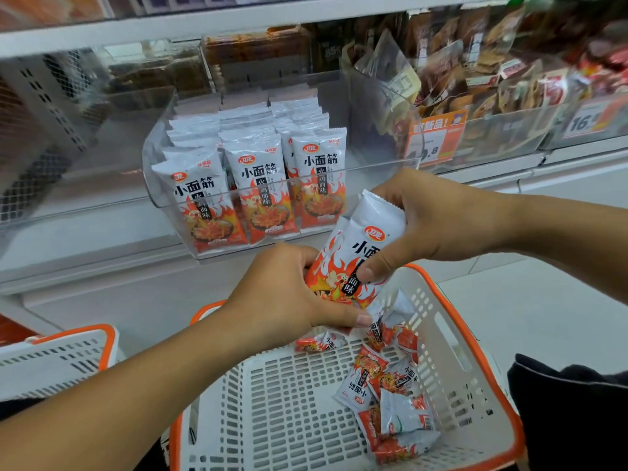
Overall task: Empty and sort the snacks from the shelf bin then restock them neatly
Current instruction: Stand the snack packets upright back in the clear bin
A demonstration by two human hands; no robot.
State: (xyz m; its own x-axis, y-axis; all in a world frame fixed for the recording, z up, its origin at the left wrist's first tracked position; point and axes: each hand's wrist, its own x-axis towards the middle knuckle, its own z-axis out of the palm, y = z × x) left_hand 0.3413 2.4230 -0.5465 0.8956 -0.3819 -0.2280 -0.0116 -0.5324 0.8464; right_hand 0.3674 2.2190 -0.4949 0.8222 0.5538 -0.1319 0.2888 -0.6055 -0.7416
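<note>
Gripping glossy foil packets [353, 263], seemingly stacked: both hands [339, 263].

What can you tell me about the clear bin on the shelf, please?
The clear bin looks like transparent plastic, with rounded corners and an open top. It sits on the white shelf, its front edge near the shelf edge. Inside, snack packets stand upright in three neat rows at the left and middle; the right part looks empty. Neither hand touches it. Another clear bin with other snacks stands to its right.
</note>
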